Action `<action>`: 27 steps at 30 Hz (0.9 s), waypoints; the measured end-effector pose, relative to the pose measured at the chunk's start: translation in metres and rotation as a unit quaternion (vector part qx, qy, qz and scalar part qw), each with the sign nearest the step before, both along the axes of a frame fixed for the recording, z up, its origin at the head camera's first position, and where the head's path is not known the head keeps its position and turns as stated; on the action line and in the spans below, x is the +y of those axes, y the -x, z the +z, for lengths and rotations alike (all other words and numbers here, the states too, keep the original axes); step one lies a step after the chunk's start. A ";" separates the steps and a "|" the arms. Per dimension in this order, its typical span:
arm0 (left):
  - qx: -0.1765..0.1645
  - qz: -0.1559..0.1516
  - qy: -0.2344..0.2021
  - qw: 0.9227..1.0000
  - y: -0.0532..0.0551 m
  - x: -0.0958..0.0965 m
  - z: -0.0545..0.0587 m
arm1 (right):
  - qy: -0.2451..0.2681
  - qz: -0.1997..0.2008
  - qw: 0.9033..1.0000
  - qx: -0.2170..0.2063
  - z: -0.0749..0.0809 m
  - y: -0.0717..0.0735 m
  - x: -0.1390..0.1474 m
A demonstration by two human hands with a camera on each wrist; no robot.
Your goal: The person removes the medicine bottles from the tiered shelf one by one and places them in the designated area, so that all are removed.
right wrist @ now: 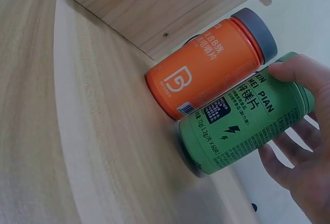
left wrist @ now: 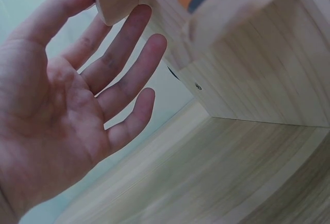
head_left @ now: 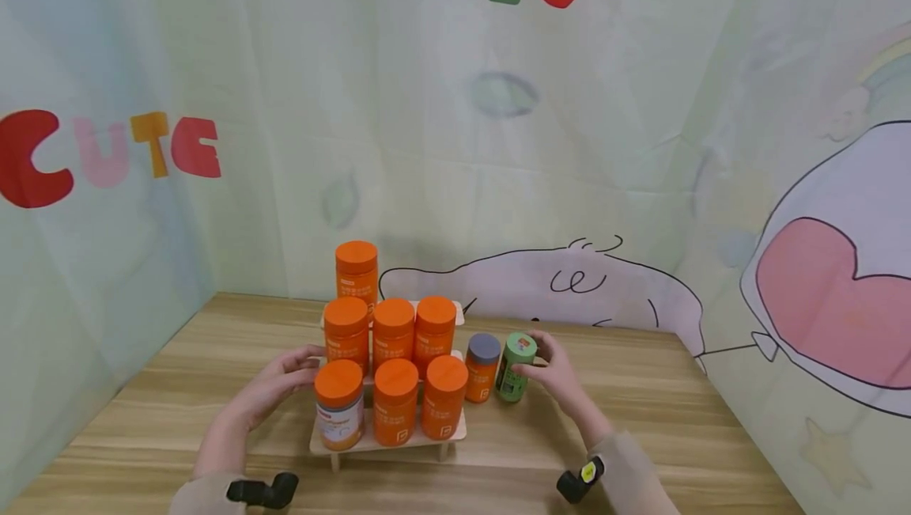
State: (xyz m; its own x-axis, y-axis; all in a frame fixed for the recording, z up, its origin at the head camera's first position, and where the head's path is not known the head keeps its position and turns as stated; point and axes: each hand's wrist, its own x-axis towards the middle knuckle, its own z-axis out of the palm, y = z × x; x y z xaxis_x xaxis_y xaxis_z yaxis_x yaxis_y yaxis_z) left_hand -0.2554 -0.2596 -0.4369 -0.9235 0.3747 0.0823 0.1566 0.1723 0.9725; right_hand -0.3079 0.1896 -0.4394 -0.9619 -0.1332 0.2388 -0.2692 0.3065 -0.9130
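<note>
My right hand grips a green bottle with thumb and fingers round its upper part. The bottle leans slightly in the head view, close beside an orange bottle with a grey cap. To their left is a three-tier wooden rack of orange jars with orange lids. My left hand is at the rack's left side, fingers loosely extended and thumb tip touching a shelf end. One front-tier jar has a white label; another orange jar stands on the top tier.
The rack stands on a wood-grain table. Printed fabric hangs behind the table and along both sides. Both wrists wear small black cameras, with one on the left and another on the right.
</note>
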 end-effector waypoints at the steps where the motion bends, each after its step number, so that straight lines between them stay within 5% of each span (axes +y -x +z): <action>1: 0.002 -0.002 -0.001 1.000 0.000 0.000 0.000 | 0.005 0.000 1.000 -0.003 -0.001 0.000 0.000; 27: -0.001 -0.002 -0.007 1.000 0.002 0.000 -0.003 | 0.019 0.043 0.999 -0.024 -0.013 0.003 0.003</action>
State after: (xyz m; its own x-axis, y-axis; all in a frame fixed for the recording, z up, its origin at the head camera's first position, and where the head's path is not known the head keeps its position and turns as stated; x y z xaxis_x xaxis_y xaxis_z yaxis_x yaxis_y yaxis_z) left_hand -0.2572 -0.2599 -0.4399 -0.9224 0.3766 0.0862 0.1553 0.1572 0.9753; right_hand -0.3106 0.1926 -0.4525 -0.9574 -0.2082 0.2002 -0.2496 0.2480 -0.9360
